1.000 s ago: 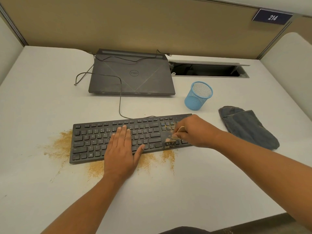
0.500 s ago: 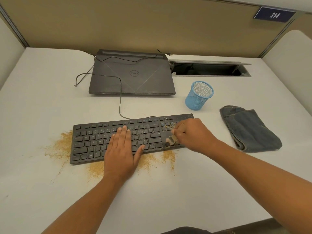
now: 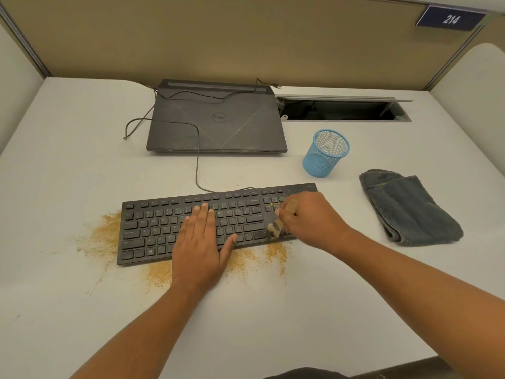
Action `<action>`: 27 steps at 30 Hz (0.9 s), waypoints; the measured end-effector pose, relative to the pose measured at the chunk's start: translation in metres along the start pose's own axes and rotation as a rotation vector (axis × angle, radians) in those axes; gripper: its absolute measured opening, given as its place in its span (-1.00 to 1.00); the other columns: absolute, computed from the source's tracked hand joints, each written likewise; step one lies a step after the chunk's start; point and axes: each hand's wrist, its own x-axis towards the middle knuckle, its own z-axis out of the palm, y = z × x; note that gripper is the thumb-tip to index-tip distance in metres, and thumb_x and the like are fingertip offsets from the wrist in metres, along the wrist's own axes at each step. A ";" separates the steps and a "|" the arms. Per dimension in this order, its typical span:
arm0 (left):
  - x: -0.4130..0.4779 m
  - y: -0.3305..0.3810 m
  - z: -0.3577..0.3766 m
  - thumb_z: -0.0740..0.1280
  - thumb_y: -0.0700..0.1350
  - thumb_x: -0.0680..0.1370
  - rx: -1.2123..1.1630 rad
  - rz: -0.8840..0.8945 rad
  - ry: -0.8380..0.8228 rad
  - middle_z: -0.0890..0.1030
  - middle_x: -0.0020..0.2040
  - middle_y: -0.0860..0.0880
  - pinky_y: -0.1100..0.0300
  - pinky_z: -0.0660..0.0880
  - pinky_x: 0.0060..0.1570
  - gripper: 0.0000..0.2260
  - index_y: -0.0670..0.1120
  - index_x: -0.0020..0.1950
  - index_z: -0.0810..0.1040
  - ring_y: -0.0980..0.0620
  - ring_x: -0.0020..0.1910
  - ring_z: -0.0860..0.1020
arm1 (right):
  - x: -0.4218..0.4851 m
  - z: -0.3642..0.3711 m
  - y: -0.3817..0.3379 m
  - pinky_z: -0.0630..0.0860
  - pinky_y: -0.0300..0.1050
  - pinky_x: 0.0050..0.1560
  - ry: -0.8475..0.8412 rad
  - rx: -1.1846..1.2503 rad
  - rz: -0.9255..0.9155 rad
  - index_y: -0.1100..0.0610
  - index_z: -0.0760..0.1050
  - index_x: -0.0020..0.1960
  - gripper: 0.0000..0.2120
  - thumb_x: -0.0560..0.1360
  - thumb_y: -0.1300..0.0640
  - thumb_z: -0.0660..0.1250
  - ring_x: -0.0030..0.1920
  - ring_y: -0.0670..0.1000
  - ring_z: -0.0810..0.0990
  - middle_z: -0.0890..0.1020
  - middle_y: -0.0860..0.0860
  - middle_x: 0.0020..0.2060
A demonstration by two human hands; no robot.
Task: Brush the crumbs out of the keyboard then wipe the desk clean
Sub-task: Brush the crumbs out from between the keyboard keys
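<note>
**A:** Why is the left hand [image 3: 198,242] laid flat across the middle of the keyboard [image 3: 153,231]?

**B:** To pin it, I'd judge. The fingers are straight, palm down on the keys and gripping nothing, so the slim black board won't skid on the smooth pale desk [image 3: 273,318].

**A:** And the right hand [image 3: 308,220]?

**B:** It's curled round a small brush [image 3: 276,227], with the pale bristles down on the keys near the right end, by the front edge. It's held steep, likely so the bristles get between the keycaps.

**A:** The crumbs [image 3: 161,272]?

**B:** Fine, sandy-tan grit — it lies in drifts on the desk along the keyboard's front edge and off its left end. A few specks sit among the right-hand keys.

**A:** Wiping?

**B:** Not yet begun. The folded grey cloth [image 3: 410,209], soft-looking, lies untouched well to the right, near a blue mesh cup [image 3: 325,154].
</note>
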 end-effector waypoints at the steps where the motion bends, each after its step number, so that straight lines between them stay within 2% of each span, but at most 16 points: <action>1: 0.000 0.000 0.000 -0.16 0.34 0.62 0.000 -0.001 0.001 0.24 0.55 -0.15 -0.04 0.10 0.52 -0.25 -0.19 0.53 0.25 -0.09 0.55 0.17 | -0.002 -0.001 -0.001 0.38 -0.19 -0.30 -0.069 -0.041 -0.014 0.11 0.58 -0.35 -0.64 0.60 0.08 0.26 -0.31 -0.02 0.56 0.65 0.03 -0.30; 3: 0.000 0.000 0.000 -0.17 0.34 0.61 0.002 -0.003 0.001 0.24 0.55 -0.15 -0.03 0.10 0.52 -0.25 -0.19 0.54 0.25 -0.08 0.55 0.16 | -0.005 -0.008 -0.004 0.47 -0.19 -0.25 -0.157 -0.088 -0.020 0.12 0.67 -0.15 -0.76 0.59 0.11 0.29 -0.23 -0.03 0.58 0.68 0.02 -0.21; 6: 0.001 0.000 0.000 -0.18 0.34 0.61 0.001 0.000 -0.006 0.23 0.55 -0.15 -0.04 0.11 0.52 -0.25 -0.19 0.54 0.25 -0.08 0.55 0.16 | -0.008 -0.015 -0.008 0.59 -0.06 -0.07 -0.126 -0.046 -0.062 0.04 0.69 -0.01 -0.84 0.57 0.05 0.34 -0.13 -0.04 0.61 0.68 -0.04 -0.10; 10: 0.001 0.000 0.000 -0.17 0.34 0.62 0.004 0.008 -0.004 0.24 0.55 -0.15 -0.05 0.13 0.52 -0.25 -0.20 0.53 0.25 -0.08 0.55 0.16 | -0.009 -0.016 -0.011 0.58 -0.09 -0.09 -0.284 -0.131 -0.111 0.03 0.69 0.01 -0.86 0.56 0.03 0.37 -0.14 -0.06 0.61 0.68 -0.05 -0.09; 14: 0.001 0.000 0.001 -0.18 0.34 0.61 0.017 0.006 -0.010 0.21 0.56 -0.14 -0.02 0.07 0.53 -0.25 -0.18 0.55 0.22 -0.07 0.56 0.12 | -0.010 -0.017 -0.013 0.59 -0.07 -0.08 -0.162 -0.034 -0.122 0.00 0.70 0.01 -0.87 0.55 0.04 0.38 -0.12 -0.06 0.60 0.68 -0.07 -0.08; 18: 0.001 -0.001 0.003 -0.17 0.34 0.61 0.021 0.009 -0.013 0.19 0.57 -0.14 0.00 0.04 0.53 -0.26 -0.18 0.55 0.21 -0.05 0.57 0.09 | -0.012 -0.008 -0.015 0.56 -0.09 -0.09 -0.275 -0.082 -0.149 0.04 0.69 0.04 -0.83 0.55 0.02 0.37 -0.12 -0.04 0.61 0.68 -0.04 -0.08; 22: 0.002 -0.001 0.002 -0.18 0.35 0.61 0.025 0.004 -0.010 0.19 0.57 -0.13 0.01 0.01 0.54 -0.25 -0.18 0.56 0.20 -0.05 0.57 0.09 | -0.007 -0.014 -0.014 0.53 -0.14 -0.13 -0.207 -0.067 -0.171 0.03 0.69 0.02 -0.86 0.55 0.03 0.38 -0.13 -0.07 0.59 0.67 -0.08 -0.09; 25: 0.001 -0.001 0.002 -0.16 0.35 0.61 0.024 0.006 -0.004 0.20 0.56 -0.14 0.04 -0.02 0.53 -0.26 -0.18 0.55 0.22 -0.06 0.57 0.10 | -0.009 -0.009 -0.017 0.50 -0.17 -0.12 -0.287 -0.120 -0.188 0.04 0.68 0.05 -0.83 0.56 0.02 0.36 -0.11 -0.06 0.59 0.67 -0.06 -0.06; 27: 0.002 0.000 0.002 -0.15 0.34 0.61 0.018 0.000 -0.006 0.20 0.56 -0.14 0.00 0.03 0.53 -0.26 -0.18 0.55 0.22 -0.06 0.57 0.11 | -0.008 -0.012 -0.015 0.53 -0.16 -0.11 -0.299 -0.161 -0.171 0.05 0.67 0.04 -0.84 0.57 0.04 0.35 -0.12 -0.05 0.61 0.69 -0.03 -0.07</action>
